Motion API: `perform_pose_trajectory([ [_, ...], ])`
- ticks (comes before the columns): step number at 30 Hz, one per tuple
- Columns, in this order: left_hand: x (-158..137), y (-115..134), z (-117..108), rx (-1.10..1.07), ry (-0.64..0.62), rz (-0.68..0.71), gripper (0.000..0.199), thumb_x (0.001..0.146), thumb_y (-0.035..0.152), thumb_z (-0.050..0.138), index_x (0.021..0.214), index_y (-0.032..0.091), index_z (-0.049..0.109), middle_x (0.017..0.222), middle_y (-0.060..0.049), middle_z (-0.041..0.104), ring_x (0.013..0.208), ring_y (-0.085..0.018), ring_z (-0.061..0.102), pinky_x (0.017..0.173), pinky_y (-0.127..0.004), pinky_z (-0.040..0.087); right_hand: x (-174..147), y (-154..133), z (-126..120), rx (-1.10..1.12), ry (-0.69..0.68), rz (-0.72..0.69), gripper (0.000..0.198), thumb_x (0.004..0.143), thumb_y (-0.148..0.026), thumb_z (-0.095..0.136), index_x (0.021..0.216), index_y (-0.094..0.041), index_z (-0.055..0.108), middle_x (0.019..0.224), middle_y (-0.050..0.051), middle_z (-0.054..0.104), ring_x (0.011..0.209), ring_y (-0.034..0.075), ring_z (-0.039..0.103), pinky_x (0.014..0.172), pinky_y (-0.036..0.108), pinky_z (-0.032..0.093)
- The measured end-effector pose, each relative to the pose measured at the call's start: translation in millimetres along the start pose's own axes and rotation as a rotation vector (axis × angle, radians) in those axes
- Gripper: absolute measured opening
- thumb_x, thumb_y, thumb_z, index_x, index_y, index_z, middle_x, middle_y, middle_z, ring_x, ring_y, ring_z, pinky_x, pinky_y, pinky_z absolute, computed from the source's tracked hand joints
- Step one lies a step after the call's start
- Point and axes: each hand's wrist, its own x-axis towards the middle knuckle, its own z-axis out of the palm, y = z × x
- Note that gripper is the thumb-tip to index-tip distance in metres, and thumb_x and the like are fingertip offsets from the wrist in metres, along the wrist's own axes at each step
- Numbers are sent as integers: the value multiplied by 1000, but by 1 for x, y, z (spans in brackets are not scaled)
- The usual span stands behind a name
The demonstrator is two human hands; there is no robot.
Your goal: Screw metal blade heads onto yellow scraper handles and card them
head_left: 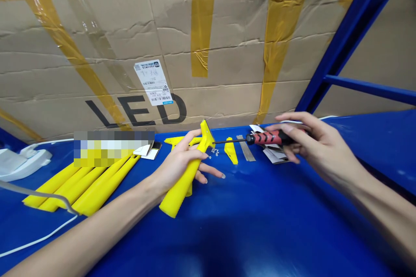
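My left hand point(182, 160) is closed around a yellow scraper point(185, 181), its handle slanting down toward me and its head tilted up. In my right hand point(315, 138) is a screwdriver with a red and black handle point(268, 137). The screwdriver's thin shaft points left, its tip at the scraper head; whether it sits in a screw is too small to tell. Just behind lie small screws point(213, 152), a loose yellow head piece point(231, 150) and flat metal blades point(246, 149). Another yellow scraper point(173, 142) is partly hidden behind my left hand.
Several yellow scrapers point(100, 181) lie at the left, their far ends blurred out. Near them are a white device point(24, 164) and cables. White card pieces point(274, 155) lie behind the screwdriver. A large taped carton point(227, 60) and a blue metal frame point(338, 52) bound the blue surface point(247, 225).
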Motion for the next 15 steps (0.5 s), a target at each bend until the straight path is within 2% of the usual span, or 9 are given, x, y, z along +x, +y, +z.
perform_pose_trajectory([
  [2,0,1,0,3,8,-7,69,82,9,58,144,27,32,132,-18,55,70,-26,78,43,-17,50,0,0,-1,59,-25,-43,41,75,-39,80,113,-34,64,122,1,69,74,18,69,58,30,56],
  [3,0,1,0,5,9,-11,69,82,9,58,144,27,33,133,-19,55,70,-26,78,43,-17,50,-1,0,-1,88,-41,-31,38,77,-41,78,111,-33,64,123,2,69,72,17,68,57,31,55],
  [5,0,1,0,4,8,-19,71,82,9,58,145,28,32,135,-19,53,71,-27,78,43,-17,51,-1,0,0,79,-37,25,25,85,-46,69,103,-28,66,105,3,73,50,12,59,46,29,49],
  [6,0,1,-1,1,7,-24,72,82,9,58,145,28,31,136,-19,52,72,-27,78,43,-18,51,-1,1,0,66,-23,33,24,86,-46,68,101,-28,67,96,2,73,45,11,55,43,28,46],
  [7,0,1,-1,-4,6,-30,73,81,9,58,146,29,30,136,-19,52,73,-27,78,44,-18,51,-1,1,0,53,-9,17,25,83,-43,72,102,-28,66,94,2,73,48,12,58,45,28,47],
  [9,0,1,-1,-12,-1,-39,75,80,9,58,146,29,30,135,-18,54,72,-27,78,44,-18,51,-2,2,1,95,-6,-32,37,75,-35,80,107,-31,64,106,2,73,68,18,68,57,31,54],
  [10,-1,1,-1,-14,-3,-38,74,80,9,58,146,29,31,135,-18,54,71,-26,78,44,-18,51,-2,2,2,129,-14,-27,38,75,-36,79,109,-32,62,111,2,72,72,20,69,58,32,55],
  [13,-1,1,-1,-14,5,-42,70,79,8,58,142,29,35,137,-17,53,71,-26,78,45,-18,52,-3,2,5,104,-8,38,26,84,-44,69,106,-31,62,103,4,74,50,16,62,42,30,46],
  [15,-1,1,-1,-14,16,-54,66,81,8,56,141,28,36,133,-16,55,71,-26,78,46,-17,52,-5,0,6,58,8,-13,36,78,-39,77,109,-32,60,107,2,74,55,16,64,48,30,51],
])
